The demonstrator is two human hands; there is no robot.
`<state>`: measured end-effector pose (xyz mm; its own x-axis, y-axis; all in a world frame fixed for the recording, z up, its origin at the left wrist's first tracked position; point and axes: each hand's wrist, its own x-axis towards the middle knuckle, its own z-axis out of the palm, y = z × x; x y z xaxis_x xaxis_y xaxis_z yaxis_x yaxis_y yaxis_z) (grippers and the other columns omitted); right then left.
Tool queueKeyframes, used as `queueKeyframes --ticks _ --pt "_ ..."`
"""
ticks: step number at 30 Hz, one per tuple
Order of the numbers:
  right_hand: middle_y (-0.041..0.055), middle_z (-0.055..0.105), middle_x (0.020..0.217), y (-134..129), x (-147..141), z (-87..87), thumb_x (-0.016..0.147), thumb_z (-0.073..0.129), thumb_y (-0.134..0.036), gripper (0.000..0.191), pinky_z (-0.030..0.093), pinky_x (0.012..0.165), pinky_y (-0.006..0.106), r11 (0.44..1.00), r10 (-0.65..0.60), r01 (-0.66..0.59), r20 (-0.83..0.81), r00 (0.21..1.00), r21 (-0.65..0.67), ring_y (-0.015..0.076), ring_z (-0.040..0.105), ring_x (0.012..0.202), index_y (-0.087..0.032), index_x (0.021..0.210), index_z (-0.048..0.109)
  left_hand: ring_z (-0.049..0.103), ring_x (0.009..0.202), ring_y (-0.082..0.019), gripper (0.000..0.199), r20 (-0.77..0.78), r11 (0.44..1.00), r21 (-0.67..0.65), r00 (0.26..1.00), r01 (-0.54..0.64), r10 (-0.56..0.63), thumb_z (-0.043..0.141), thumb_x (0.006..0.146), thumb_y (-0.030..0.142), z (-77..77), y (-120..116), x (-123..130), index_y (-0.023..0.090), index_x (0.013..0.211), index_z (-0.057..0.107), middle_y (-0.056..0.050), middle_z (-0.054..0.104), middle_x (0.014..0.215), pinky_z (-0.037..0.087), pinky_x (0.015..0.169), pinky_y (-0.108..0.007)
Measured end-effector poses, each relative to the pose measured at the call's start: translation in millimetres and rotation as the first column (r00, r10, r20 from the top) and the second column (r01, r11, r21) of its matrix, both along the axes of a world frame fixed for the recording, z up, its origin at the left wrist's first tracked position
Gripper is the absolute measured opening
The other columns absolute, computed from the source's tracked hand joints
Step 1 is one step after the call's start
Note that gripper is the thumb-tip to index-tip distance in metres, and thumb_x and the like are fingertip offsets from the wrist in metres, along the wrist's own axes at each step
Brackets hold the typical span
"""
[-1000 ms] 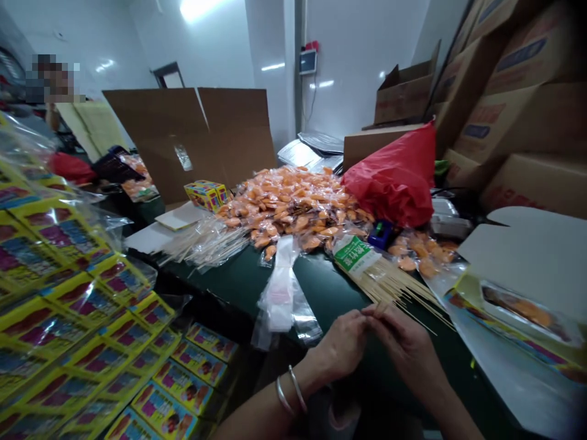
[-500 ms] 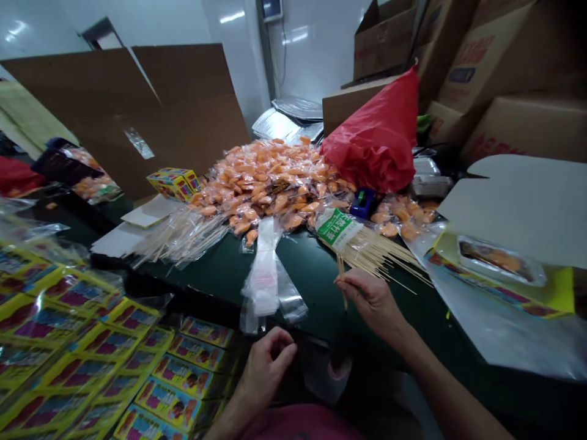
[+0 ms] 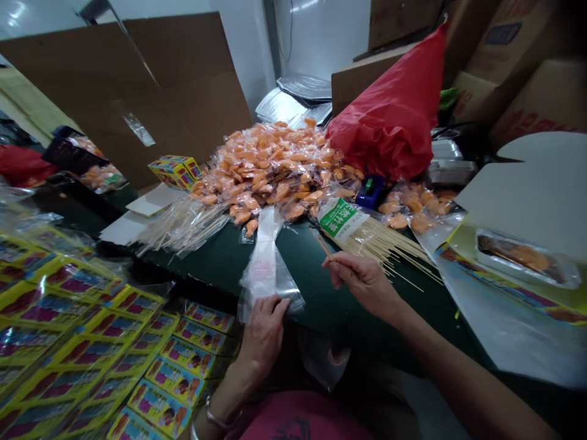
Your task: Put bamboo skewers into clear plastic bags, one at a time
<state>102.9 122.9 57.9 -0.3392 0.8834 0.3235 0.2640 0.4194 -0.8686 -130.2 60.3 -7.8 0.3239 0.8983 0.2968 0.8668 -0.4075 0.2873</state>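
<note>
My left hand (image 3: 262, 335) rests its fingertips on the near end of a fanned stack of clear plastic bags (image 3: 263, 269), thumb slightly apart from the fingers. A bracelet is on that wrist. In my right hand (image 3: 360, 278) a few thin bamboo skewers (image 3: 322, 243) are pinched, pointing up and left above the green table (image 3: 307, 269); their exact number is hard to make out. Just beyond that hand lies an opened pack of bamboo skewers (image 3: 367, 235) with a green and white label.
A heap of orange pieces in clear wrappers (image 3: 270, 168) covers the table's back. Wrapped sticks (image 3: 186, 226) lie left, and a red bag (image 3: 389, 116) stands behind. Yellow printed boxes (image 3: 169, 373) fill the lower left. An open box with a foil-tray item (image 3: 523, 253) is at right.
My left hand has moved forward from the table edge onto the plastic bags. My right hand has lifted slightly and turned the skewers from upright to slanting left. The view has tilted down.
</note>
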Motion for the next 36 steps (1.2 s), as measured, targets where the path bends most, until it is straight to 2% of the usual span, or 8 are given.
queueKeyframes --ticks 10,16,19,21,23,26,30,36 --pt "-0.0024 0.055 0.062 -1 -11 -18.4 0.093 0.042 -0.036 0.028 0.037 0.050 0.019 0.982 0.138 -0.120 0.118 0.983 -0.147 0.0091 0.050 0.052 -0.018 0.085 0.063 0.052 0.084 -0.020 0.024 -0.119 0.983 0.042 0.977 0.181 -0.175 0.043 0.088 0.012 2.8 7 -21 0.019 0.097 0.065 -0.008 0.063 0.092 0.048 0.073 -0.032" --pt "-0.0026 0.058 0.060 -7 -17 -21.7 0.093 0.041 -0.026 0.023 0.036 0.056 0.021 0.983 0.158 -0.121 0.314 0.936 -0.134 0.0119 0.054 0.056 -0.019 0.101 0.062 0.054 0.093 -0.021 0.022 0.266 0.999 0.020 0.963 -0.046 0.039 0.044 0.085 0.012 6.0 -18 -40 0.019 0.091 0.064 -0.008 0.063 0.097 0.046 0.083 -0.036" --pt "-0.0019 0.060 0.062 -12 -16 -26.4 0.094 0.037 -0.026 0.025 0.035 0.055 0.021 0.979 0.184 -0.133 0.398 0.899 -0.153 0.0124 0.053 0.055 -0.020 0.107 0.058 0.058 0.080 -0.018 0.017 0.583 0.892 -0.413 0.699 -0.184 0.414 0.051 0.083 0.026 1.9 -39 -30 0.016 0.094 0.059 -0.007 0.063 0.089 0.050 0.069 -0.032" --pt "-0.0009 0.060 0.064 -13 -15 -30.5 0.095 0.035 -0.027 0.026 0.034 0.055 0.021 0.978 0.206 -0.162 0.461 0.863 -0.133 0.0127 0.053 0.056 -0.021 0.101 0.059 0.059 0.069 -0.016 0.030 0.625 0.703 -0.712 0.462 0.005 0.630 0.058 0.077 0.035 -1.4 -46 -13 0.014 0.098 0.055 -0.006 0.063 0.083 0.047 0.053 -0.026" --pt "0.0008 0.061 0.068 -11 -14 -34.4 0.094 0.035 -0.025 0.026 0.034 0.057 0.022 0.978 0.208 -0.184 0.519 0.829 -0.097 0.0136 0.054 0.060 -0.021 0.093 0.061 0.059 0.064 -0.015 0.042 0.617 0.584 -0.786 0.319 0.204 0.720 0.065 0.070 0.038 -2.2 -45 4 0.012 0.100 0.053 -0.005 0.062 0.078 0.045 0.046 -0.022" --pt "0.0028 0.064 0.074 -7 -15 -38.1 0.091 0.039 -0.022 0.024 0.033 0.060 0.022 0.984 0.171 -0.170 0.587 0.791 -0.058 0.0151 0.055 0.065 -0.022 0.086 0.063 0.060 0.058 -0.013 0.044 0.644 0.603 -0.764 0.223 0.229 0.732 0.069 0.067 0.040 0.6 -33 18 0.013 0.097 0.052 -0.003 0.062 0.073 0.045 0.045 -0.020" --pt "0.0026 0.064 0.072 -4 -19 -39.5 0.090 0.039 -0.020 0.024 0.029 0.058 0.022 0.988 0.147 -0.143 0.667 0.731 -0.061 0.0144 0.053 0.064 -0.022 0.084 0.062 0.057 0.045 -0.011 0.037 0.635 0.630 -0.770 0.212 0.101 0.743 0.068 0.065 0.044 -3.0 -17 18 0.015 0.079 0.048 0.000 0.062 0.064 0.041 0.039 -0.019" --pt "0.0006 0.059 0.066 -2 -24 -42.1 0.091 0.039 -0.022 0.025 0.026 0.055 0.021 0.979 0.200 -0.179 0.638 0.744 -0.098 0.0121 0.049 0.059 -0.020 0.081 0.061 0.047 0.035 -0.008 0.026 0.597 0.667 -0.734 0.348 -0.129 0.723 0.059 0.065 0.040 -10.2 -13 20 0.017 0.064 0.048 0.005 0.052 0.044 0.032 0.036 -0.016"
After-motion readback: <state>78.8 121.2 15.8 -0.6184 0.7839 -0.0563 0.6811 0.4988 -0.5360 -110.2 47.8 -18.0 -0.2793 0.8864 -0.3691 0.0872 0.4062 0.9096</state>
